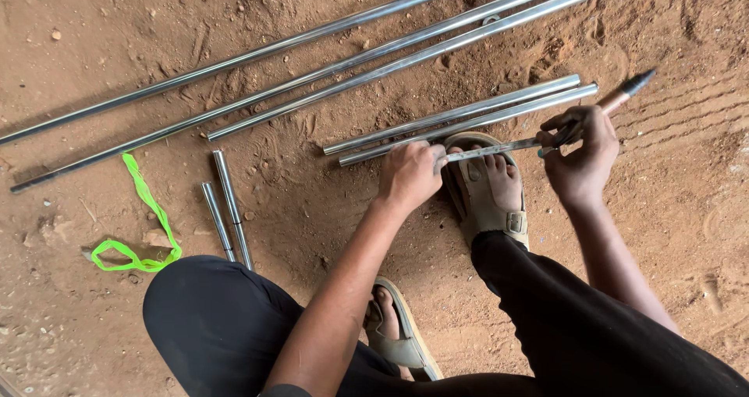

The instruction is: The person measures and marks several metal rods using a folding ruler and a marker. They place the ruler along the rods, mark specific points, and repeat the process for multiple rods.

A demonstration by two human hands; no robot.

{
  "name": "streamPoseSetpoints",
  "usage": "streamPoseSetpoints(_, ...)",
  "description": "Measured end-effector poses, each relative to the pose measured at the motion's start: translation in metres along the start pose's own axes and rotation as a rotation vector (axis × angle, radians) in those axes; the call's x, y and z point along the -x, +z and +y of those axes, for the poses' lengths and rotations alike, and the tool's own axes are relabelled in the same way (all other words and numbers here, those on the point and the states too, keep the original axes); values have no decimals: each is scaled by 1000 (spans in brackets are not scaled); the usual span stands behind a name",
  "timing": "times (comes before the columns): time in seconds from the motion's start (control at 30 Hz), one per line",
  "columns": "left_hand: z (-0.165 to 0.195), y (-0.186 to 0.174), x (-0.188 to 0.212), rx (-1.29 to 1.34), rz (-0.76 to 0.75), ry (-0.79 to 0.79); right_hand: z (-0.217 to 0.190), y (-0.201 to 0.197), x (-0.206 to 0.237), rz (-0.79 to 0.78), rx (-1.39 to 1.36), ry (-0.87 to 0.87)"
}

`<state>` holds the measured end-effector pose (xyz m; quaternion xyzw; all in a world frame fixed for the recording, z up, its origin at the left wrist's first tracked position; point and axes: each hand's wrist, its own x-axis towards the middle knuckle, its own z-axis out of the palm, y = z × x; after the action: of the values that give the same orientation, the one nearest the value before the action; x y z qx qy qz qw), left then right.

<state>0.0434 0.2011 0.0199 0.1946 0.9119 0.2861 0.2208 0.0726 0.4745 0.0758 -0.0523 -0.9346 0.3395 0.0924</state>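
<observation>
Left hand pinching a steel rule against two short pipes, right hand gripping a pencil at its far end, sandalled foot beneath.

Steel pipes on dirt floor

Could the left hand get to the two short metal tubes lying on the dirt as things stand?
Probably yes: the left hand rests on the ruler, and only bare dirt separates it from the short tubes beside the left knee.

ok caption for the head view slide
Left hand and right hand stretch a metal ruler along short shiny steel tubes on red dirt.
</observation>
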Motion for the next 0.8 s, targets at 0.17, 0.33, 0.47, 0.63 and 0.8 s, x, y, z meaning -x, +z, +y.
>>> streamPoseSetpoints(0.17,2,-15,-19,19,37,0,24,-15,-19,-171,-117,-105)
streamPoseSetpoints(0.33,20,-23,-52,-21,71,-66,52,-16,-63,-274,134,-315)
streamPoseSetpoints(0.47,25,-28,-75,-94,215,-59,66,-18,-107,-305,294,-282)
streamPoseSetpoints(0.63,-15,-49,-63,-52,37,-246,74,-37,-126,-377,308,-150)
streamPoseSetpoints(0.8,-33,-34,-40,-102,143,-227,66,-21,-126,-385,187,-169)
